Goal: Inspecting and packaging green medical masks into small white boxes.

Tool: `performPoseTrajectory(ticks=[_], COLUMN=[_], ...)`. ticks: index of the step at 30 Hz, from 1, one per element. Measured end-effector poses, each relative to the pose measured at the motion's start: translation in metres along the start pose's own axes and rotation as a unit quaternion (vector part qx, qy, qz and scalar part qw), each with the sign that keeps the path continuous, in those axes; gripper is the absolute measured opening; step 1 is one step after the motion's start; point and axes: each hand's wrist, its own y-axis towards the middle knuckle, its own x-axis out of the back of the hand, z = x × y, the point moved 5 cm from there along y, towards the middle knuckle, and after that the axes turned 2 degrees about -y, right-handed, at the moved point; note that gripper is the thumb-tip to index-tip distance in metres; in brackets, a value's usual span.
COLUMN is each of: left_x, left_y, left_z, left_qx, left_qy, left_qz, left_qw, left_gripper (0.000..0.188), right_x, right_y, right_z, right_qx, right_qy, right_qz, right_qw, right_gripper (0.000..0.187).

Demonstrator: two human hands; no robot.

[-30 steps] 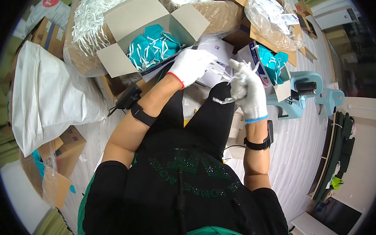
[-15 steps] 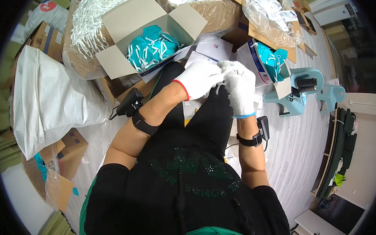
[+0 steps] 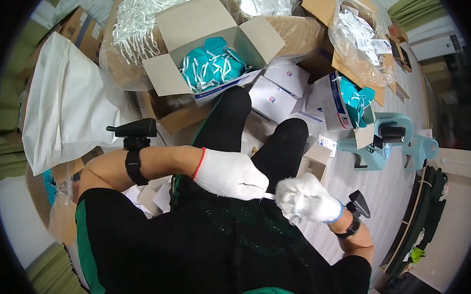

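Just below the middle of the frame, the left hand (image 3: 234, 177) and right hand (image 3: 307, 198) are clenched on a white strip (image 3: 269, 196) spanning their gap. I'd say a slackened grip could drop it, too hard a tug snap it.

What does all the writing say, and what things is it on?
I don't copy printing, but it's on:
Upper-left white bag: red sign.
Closed white box: small coloured mark.
Smaller open box: coloured mark.
Big open box: blue band, print too small.
Packets: too small.
Black top: sparkly design, too blurred.
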Motion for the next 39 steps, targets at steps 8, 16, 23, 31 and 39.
performPoseTrajectory(ticks=[8,16,23,31,39], left_x=[0.004,0.087,0.045,0.0,-0.011], left_y=[-0.008,-0.064,0.042,0.108,0.109], left_z=[-0.026,0.001,0.094,0.111,0.096], left_qx=[0.09,0.288,0.146,0.056,0.098], left_qy=[-0.108,-0.363,-0.419,-0.422,-0.374], left_qz=[-0.016,-0.28,-0.349,-0.222,-0.174], left_qw=[0.99,0.841,0.825,0.877,0.906], left_gripper=[0.013,0.012,0.026,0.039,0.038], right_x=[-0.001,0.101,0.117,0.112,0.134], right_y=[-0.028,-0.086,-0.047,-0.03,-0.037], right_z=[0.02,0.03,0.051,0.045,0.024], right_qx=[0.022,0.175,0.285,0.299,0.311], right_qy=[-0.059,0.303,0.374,0.369,0.403], right_qz=[-0.014,-0.2,-0.245,-0.246,-0.198], right_qw=[0.998,0.915,0.848,0.845,0.837], right_gripper=[0.04,0.018,0.022,0.011,0.012])
